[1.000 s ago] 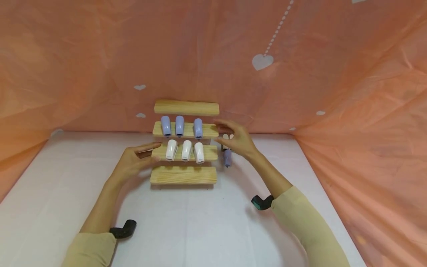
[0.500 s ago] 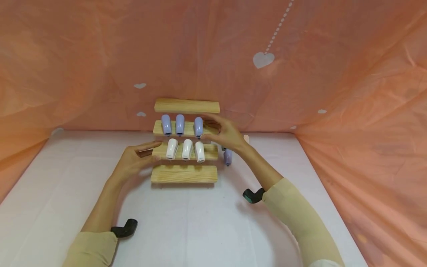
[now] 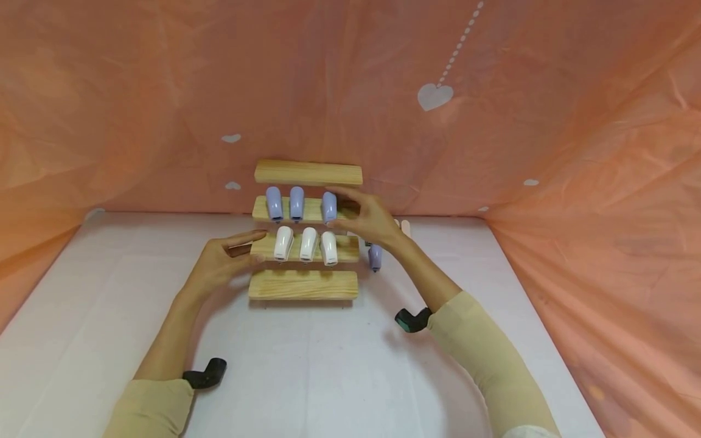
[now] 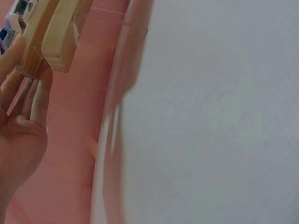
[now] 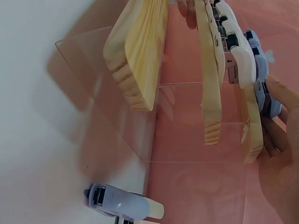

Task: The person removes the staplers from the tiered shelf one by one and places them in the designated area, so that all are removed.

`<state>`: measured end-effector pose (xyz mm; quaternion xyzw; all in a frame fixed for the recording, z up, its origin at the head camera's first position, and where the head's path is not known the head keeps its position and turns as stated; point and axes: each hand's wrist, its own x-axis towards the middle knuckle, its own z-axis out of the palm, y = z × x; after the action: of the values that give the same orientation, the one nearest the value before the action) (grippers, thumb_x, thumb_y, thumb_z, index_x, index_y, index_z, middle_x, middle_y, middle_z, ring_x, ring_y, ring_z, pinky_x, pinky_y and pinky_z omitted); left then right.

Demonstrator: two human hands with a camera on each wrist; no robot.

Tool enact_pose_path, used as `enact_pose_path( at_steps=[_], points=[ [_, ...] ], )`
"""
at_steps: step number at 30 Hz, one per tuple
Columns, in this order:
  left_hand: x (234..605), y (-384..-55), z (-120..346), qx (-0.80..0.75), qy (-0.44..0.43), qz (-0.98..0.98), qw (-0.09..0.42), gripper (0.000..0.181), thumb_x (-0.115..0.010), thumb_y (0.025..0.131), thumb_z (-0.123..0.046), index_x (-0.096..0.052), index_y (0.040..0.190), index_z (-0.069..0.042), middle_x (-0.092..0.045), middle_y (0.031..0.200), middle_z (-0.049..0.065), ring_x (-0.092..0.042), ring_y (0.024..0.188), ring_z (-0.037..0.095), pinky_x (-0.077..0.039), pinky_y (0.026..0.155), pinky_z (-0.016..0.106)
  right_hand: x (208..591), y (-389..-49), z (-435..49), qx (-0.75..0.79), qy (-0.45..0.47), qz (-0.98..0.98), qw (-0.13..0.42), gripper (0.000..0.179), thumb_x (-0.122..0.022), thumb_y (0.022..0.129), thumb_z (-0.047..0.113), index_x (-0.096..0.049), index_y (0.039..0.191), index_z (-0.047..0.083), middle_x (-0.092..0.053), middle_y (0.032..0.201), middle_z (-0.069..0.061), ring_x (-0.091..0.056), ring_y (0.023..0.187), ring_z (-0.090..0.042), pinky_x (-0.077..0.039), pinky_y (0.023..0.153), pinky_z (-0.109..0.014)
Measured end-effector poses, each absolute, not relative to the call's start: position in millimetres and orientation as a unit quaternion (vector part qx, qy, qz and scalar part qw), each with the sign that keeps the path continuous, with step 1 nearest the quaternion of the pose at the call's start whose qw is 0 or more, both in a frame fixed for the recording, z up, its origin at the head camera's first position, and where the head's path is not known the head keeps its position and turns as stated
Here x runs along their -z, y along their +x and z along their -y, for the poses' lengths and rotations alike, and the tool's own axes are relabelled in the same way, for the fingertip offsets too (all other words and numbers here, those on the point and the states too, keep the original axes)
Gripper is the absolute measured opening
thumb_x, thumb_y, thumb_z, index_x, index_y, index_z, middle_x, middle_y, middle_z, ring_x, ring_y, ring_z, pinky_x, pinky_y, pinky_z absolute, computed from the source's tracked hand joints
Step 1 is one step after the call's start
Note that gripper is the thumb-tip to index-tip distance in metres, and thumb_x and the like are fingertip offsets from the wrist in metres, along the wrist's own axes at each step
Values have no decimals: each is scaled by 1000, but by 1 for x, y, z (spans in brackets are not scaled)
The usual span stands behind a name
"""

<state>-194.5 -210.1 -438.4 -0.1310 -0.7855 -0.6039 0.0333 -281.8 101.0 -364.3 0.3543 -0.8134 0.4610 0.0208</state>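
Note:
A stand of wooden shelf boards (image 3: 302,285) on clear side panels carries two rows of what look like small staplers. Three lavender staplers (image 3: 297,204) sit on the second board from the top, three white staplers (image 3: 308,244) on the board below. With thumb and fingers, my left hand (image 3: 219,264) holds the left end of the white staplers' board; its fingertips lie on both sides of the wood (image 4: 35,60). My right hand (image 3: 372,220) pinches the rightmost lavender stapler (image 3: 329,208), its thumb at the front end and fingers behind.
Another lavender stapler (image 3: 375,257) lies on the white tabletop (image 3: 306,365) right of the stand, with pale rounded pieces (image 3: 405,227) behind it. An orange sheet with white hearts (image 3: 435,97) hangs behind the stand. The top board (image 3: 308,173) and bottom board bear nothing.
My right hand has moved left from the board's right end to the rightmost lavender stapler, which has shifted slightly and turned. My left hand stays on its board.

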Motion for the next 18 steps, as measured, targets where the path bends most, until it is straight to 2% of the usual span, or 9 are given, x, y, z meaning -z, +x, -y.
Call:
enact_pose_path(
  at_steps=[5, 11, 15, 18],
  points=[
    [438, -194, 210, 607, -130, 783, 33, 47, -76, 89, -9, -61, 133, 2, -56, 138, 22, -63, 105, 0, -54, 86, 18, 366, -281, -108, -470, 345, 812, 25, 65, -84, 82, 14, -57, 141, 10, -65, 129, -7, -61, 106, -15, -52, 89, -32],
    [440, -194, 209, 604, -121, 787, 23, 49, -77, 89, -14, -61, 134, -1, -55, 141, 18, -63, 108, 3, -52, 88, 16, 369, -278, -123, -485, 305, 820, 13, 65, -83, 83, 16, -56, 143, 16, -59, 138, -6, -61, 117, -18, -53, 96, -35],
    [441, -193, 209, 596, -113, 795, 21, 51, -77, 89, -17, -61, 135, -2, -55, 142, 17, -62, 109, 3, -52, 88, 16, 371, -277, -132, -500, 293, 815, 5, 67, -82, 84, 13, -55, 144, 17, -57, 141, -8, -62, 117, -22, -57, 86, -29],
    [441, -193, 210, 594, -112, 797, 21, 52, -77, 89, -18, -60, 135, -2, -54, 142, 17, -62, 109, 3, -52, 88, 17, 372, -275, -139, -488, 293, 822, 18, 67, -82, 83, 15, -54, 145, 19, -58, 140, -7, -64, 115, -22, -56, 77, -25]
  ],
)
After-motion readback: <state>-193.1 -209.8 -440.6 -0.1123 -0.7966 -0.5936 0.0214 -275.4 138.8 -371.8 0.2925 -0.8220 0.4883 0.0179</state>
